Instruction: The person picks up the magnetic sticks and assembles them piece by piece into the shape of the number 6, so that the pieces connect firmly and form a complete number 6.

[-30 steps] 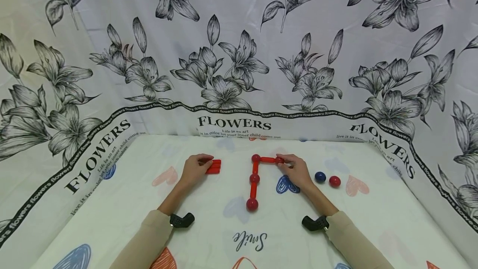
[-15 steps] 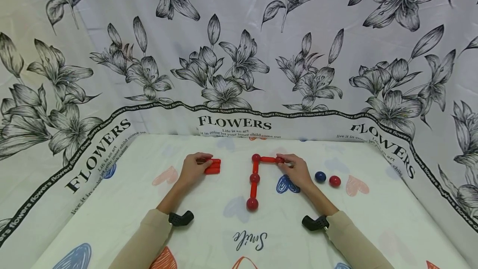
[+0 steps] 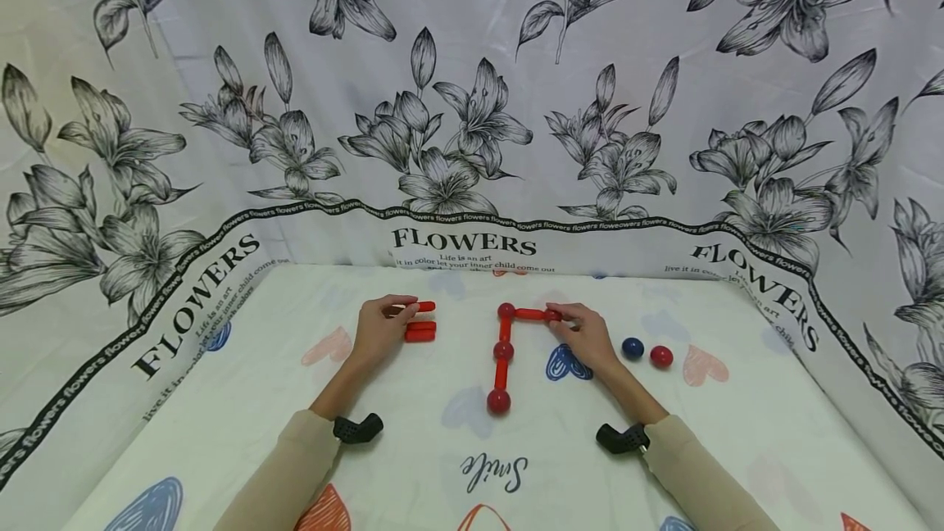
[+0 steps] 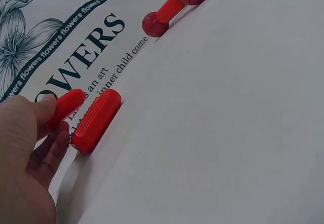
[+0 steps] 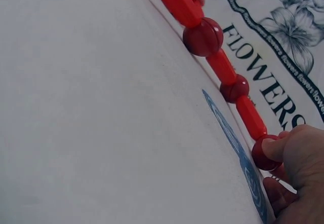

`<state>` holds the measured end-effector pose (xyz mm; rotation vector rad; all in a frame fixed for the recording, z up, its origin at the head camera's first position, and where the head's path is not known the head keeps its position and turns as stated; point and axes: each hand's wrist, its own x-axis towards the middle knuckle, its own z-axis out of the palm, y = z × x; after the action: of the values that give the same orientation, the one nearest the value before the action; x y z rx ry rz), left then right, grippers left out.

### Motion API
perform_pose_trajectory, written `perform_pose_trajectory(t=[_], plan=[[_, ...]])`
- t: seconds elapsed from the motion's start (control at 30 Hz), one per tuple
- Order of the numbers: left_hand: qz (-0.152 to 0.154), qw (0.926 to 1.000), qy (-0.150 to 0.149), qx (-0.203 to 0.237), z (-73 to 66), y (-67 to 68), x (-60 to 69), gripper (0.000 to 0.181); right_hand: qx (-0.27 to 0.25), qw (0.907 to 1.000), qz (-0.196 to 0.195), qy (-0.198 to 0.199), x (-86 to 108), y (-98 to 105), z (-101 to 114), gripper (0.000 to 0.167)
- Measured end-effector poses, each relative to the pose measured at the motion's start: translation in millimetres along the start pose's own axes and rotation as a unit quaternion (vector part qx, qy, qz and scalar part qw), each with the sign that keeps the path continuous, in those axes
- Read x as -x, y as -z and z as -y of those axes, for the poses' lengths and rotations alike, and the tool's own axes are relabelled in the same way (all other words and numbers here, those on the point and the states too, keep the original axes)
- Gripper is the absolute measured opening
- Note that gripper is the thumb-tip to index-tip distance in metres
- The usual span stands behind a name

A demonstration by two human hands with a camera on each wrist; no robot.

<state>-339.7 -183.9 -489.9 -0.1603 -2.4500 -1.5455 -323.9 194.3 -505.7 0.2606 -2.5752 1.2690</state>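
My left hand (image 3: 379, 330) pinches a red rod (image 4: 68, 106) between thumb and fingers, a little apart from two more red rods (image 3: 420, 331) lying side by side. In the left wrist view the nearer rod (image 4: 97, 121) shows ridged sides. At the centre lies an L-shaped chain of red balls and rods: a ball (image 3: 498, 401) at the near end, a middle ball (image 3: 503, 351) and a corner ball (image 3: 506, 311). From that corner a rod (image 3: 529, 315) runs right to an end ball (image 5: 266, 153). My right hand (image 3: 587, 340) pinches this end ball.
A blue ball (image 3: 633, 349) and a loose red ball (image 3: 661, 357) lie right of the right hand. The table is covered by a white cloth (image 3: 560, 449) with printed hearts. A flowered curtain (image 3: 472, 146) hangs behind the far edge.
My left hand has drawn the farthest red rod away from the other two, slightly toward the back of the table. The right hand stays on the end ball.
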Motion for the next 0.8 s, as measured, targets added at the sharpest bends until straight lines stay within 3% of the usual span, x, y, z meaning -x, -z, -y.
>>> perform_pose_trajectory(t=[0.27,0.5,0.7,0.8], plan=[[0.052,0.9968,-0.016,0.059,-11.4,-1.8,1.9,0.031,-0.005,0.9998,-0.001,0.021,2.1,1,1,0.034],[0.096,0.9856,-0.023,0.137,-23.1,-7.5,4.4,0.026,-0.009,0.9999,0.002,0.011,1.0,3,1,0.033],[0.077,0.9950,-0.036,0.054,-31.2,-11.8,6.9,0.023,-0.006,0.9999,0.000,0.015,0.9,2,-1,0.034],[0.080,0.9957,-0.024,0.039,-34.6,-14.1,9.1,0.022,-0.009,0.9998,0.002,0.017,0.7,1,-1,0.034]])
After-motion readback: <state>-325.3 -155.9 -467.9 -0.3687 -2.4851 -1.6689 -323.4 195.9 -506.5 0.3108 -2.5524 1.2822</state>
